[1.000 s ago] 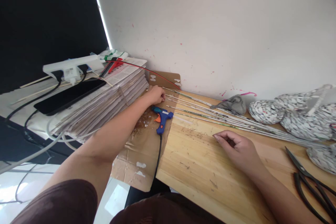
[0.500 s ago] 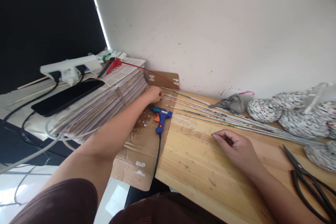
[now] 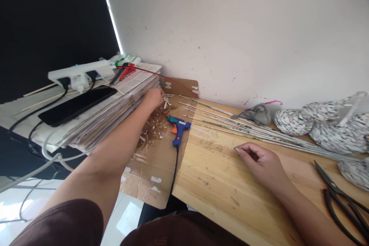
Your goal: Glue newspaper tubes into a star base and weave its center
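Beside the newspaper stack [image 3: 115, 113], my left hand [image 3: 155, 98] is closed at the back of the cardboard sheet [image 3: 157, 190]. Small pale paper scraps [image 3: 166, 102] lie by its fingers; whatever it may hold is hidden. My right hand [image 3: 258, 159] rests on the wooden board [image 3: 210, 184] with thumb and fingertips pressed together, and I cannot make out anything between them. A blue hot glue gun [image 3: 179, 128] lies between the hands across the cardboard's edge. Behind my right hand run several thin rolled-paper sticks [image 3: 245, 127].
Black-handled scissors [image 3: 336, 192] lie at the right. Woven paper pieces [image 3: 331, 130] and a grey cloth [image 3: 256, 115] sit along the wall. On the newspapers are a phone [image 3: 77, 103], a white power strip [image 3: 82, 75] and a red-handled tool [image 3: 127, 71]. Cables hang at the left.
My left hand has moved left, away from the stick ends and towards the newspaper stack, uncovering paper scraps. My right hand stays in place on the board. The view has shifted slightly.
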Tool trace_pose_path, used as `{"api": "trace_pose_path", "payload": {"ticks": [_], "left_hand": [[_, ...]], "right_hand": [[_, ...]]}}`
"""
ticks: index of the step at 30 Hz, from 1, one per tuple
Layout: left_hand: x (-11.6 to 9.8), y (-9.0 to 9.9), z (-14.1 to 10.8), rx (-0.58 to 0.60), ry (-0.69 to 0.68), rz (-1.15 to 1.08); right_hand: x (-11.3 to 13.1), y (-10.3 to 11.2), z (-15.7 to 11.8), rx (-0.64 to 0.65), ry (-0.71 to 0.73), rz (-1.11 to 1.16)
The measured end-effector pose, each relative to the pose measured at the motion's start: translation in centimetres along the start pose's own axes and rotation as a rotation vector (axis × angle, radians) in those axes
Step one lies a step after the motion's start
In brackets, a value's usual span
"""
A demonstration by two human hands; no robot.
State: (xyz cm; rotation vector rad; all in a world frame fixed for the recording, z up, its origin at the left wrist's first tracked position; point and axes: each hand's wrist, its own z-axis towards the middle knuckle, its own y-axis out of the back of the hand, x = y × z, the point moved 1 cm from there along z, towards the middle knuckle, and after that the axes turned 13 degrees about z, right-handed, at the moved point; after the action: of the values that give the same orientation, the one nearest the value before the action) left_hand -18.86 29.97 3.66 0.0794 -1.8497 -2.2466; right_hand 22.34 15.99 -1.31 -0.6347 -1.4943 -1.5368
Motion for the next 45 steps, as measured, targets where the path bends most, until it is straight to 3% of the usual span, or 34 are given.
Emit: {"api": "trace_pose_path", "payload": {"ticks": [9,13,16,19,23,25,29,33,38,42,45], "left_hand": [[1.1,1.1,-1.0,-0.090,0.010,-0.157],[0.2,2.3,-2.0,-0.219,0.018,-0.269],[-1.8,3.9,-3.1,-0.309,-0.011,-0.368],[-5.2,5.9,-5.2,-0.438,-0.075,-0.523],[-10.3,7.9,-9.7,-0.516,-0.150,-0.697],[-12.5,8.4,-12.2,-0.496,-0.258,-0.757],[-16.2,8.4,-16.2,-0.381,-0.578,-0.782],[-19.0,8.5,-18.2,-0.346,-0.761,-0.725],[-20.9,8.3,-18.1,-0.455,-0.847,-0.720],[-20.7,6.5,-17.3,-0.570,-0.885,-0.692],[-20.0,4.9,-16.1,-0.589,-0.847,-0.674]], "right_hand": [[0.0,0.0,0.0,0.001,0.006,0.014],[0.1,0.0,0.0,0.009,0.002,0.020],[0.2,0.0,0.1,0.000,0.012,0.029],[0.4,-0.1,0.1,-0.016,0.034,0.047],[0.7,-0.4,0.0,-0.061,0.040,0.093],[0.5,-0.5,0.1,-0.086,0.036,0.156],[0.3,-0.6,0.2,-0.100,0.002,0.209],[0.3,-0.6,-0.1,-0.078,0.014,0.178],[-0.2,-1.0,0.0,-0.076,0.029,0.171],[-0.2,-1.1,0.0,-0.059,0.025,0.206],[0.0,-0.9,-0.1,-0.070,0.031,0.189]]}}
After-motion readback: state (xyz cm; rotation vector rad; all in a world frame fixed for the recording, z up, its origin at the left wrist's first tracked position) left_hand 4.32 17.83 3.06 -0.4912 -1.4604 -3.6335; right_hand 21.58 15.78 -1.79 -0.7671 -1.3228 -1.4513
